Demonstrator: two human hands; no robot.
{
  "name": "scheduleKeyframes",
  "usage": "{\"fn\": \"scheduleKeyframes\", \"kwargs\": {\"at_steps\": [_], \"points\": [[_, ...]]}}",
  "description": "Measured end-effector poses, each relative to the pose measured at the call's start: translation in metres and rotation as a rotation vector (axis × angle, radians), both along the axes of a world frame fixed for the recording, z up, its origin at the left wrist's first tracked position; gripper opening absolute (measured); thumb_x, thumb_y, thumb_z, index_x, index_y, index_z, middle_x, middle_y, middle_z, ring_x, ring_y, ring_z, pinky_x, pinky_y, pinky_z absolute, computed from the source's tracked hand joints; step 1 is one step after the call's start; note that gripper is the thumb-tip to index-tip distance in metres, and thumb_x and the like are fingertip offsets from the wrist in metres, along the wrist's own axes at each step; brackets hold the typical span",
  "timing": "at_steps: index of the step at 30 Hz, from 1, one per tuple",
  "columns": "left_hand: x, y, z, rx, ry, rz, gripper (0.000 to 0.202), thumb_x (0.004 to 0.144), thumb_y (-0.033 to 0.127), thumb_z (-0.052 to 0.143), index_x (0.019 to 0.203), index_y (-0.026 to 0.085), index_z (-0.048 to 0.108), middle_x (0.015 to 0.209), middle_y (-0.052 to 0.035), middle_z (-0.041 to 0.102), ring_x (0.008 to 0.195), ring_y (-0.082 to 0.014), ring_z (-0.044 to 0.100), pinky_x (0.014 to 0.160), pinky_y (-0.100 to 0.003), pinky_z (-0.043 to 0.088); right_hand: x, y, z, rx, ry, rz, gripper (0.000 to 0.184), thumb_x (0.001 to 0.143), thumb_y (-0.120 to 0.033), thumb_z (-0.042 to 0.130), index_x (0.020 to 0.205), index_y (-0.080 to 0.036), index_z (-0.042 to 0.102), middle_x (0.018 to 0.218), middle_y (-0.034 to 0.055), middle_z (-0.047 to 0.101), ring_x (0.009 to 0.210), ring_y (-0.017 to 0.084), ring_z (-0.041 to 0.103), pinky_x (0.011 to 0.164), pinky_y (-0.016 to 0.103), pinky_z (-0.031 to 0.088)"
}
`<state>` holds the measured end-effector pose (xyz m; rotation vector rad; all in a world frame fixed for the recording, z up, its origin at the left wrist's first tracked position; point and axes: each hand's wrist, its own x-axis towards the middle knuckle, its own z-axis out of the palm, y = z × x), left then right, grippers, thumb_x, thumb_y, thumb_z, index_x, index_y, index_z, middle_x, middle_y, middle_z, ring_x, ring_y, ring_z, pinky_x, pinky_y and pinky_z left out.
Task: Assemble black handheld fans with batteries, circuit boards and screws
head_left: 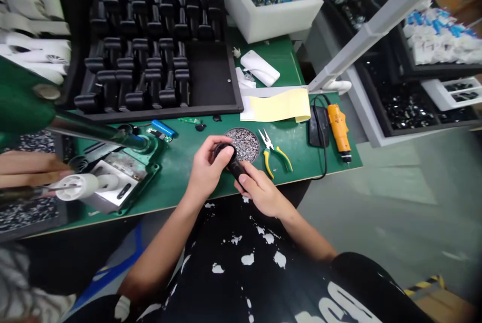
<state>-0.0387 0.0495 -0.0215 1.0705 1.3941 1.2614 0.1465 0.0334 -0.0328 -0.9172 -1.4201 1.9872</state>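
Note:
Both my hands hold one small black plastic part just above the near edge of the green table. My left hand is closed round its round top end, fingers curled over it. My right hand is closed on its lower handle end, thumb pressed along it. Right behind the part sits a round dish of small screws. Yellow-handled pliers lie just to the right of the dish.
A black tray of several black parts fills the back. A white bin, yellow sheet, orange electric screwdriver, blue battery and a press fixture stand around. Another person's hand works at the left.

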Motion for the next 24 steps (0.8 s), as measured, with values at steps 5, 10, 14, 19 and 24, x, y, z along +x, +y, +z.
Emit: {"fn": "scheduleKeyframes", "kwargs": {"at_steps": [5, 10, 14, 19, 24], "points": [[0.008, -0.001, -0.010, 0.049, -0.141, -0.071, 0.047, 0.095, 0.057, 0.073, 0.127, 0.022, 0.071, 0.112, -0.0071, 0.070, 0.090, -0.0181, 0.064, 0.074, -0.026, 0.055, -0.001, 0.002, -0.002, -0.023, 0.071, -0.066, 0.038, 0.111, -0.054, 0.048, 0.127, -0.020, 0.054, 0.081, -0.0028, 0.052, 0.064, 0.009, 0.039, 0.059, 0.024, 0.035], [0.017, -0.012, -0.018, -0.045, -0.336, -0.214, 0.050, 0.105, 0.059, 0.056, 0.129, 0.018, 0.072, 0.118, -0.0134, 0.074, 0.089, -0.0226, 0.071, 0.070, -0.030, 0.059, -0.007, -0.001, -0.002, -0.095, 0.176, -0.188, 0.041, 0.108, -0.055, 0.054, 0.132, -0.022, 0.054, 0.082, -0.0021, 0.052, 0.063, 0.010, 0.039, 0.056, 0.024, 0.034], [0.020, -0.013, -0.014, -0.053, -0.353, -0.249, 0.048, 0.106, 0.057, 0.058, 0.130, 0.019, 0.073, 0.116, -0.0137, 0.075, 0.073, -0.0183, 0.070, 0.056, -0.026, 0.057, -0.009, 0.001, -0.001, -0.085, 0.200, -0.230, 0.046, 0.108, -0.056, 0.055, 0.140, -0.024, 0.053, 0.080, -0.0014, 0.052, 0.066, 0.012, 0.042, 0.055, 0.024, 0.034], [0.020, -0.011, -0.008, -0.113, -0.368, -0.358, 0.046, 0.105, 0.051, 0.062, 0.139, 0.020, 0.070, 0.100, -0.0099, 0.076, 0.063, -0.0154, 0.067, 0.053, -0.026, 0.059, -0.006, 0.004, 0.001, -0.072, 0.194, -0.250, 0.048, 0.108, -0.053, 0.057, 0.146, -0.025, 0.051, 0.082, -0.0007, 0.052, 0.068, 0.012, 0.045, 0.054, 0.024, 0.033], [0.025, -0.009, -0.008, -0.121, -0.371, -0.357, 0.050, 0.106, 0.053, 0.060, 0.141, 0.019, 0.068, 0.077, -0.0046, 0.071, 0.057, -0.0147, 0.062, 0.055, -0.026, 0.059, -0.004, 0.005, 0.002, -0.062, 0.182, -0.265, 0.043, 0.108, -0.053, 0.056, 0.139, -0.024, 0.053, 0.080, -0.0015, 0.052, 0.067, 0.012, 0.044, 0.055, 0.024, 0.034]]}}
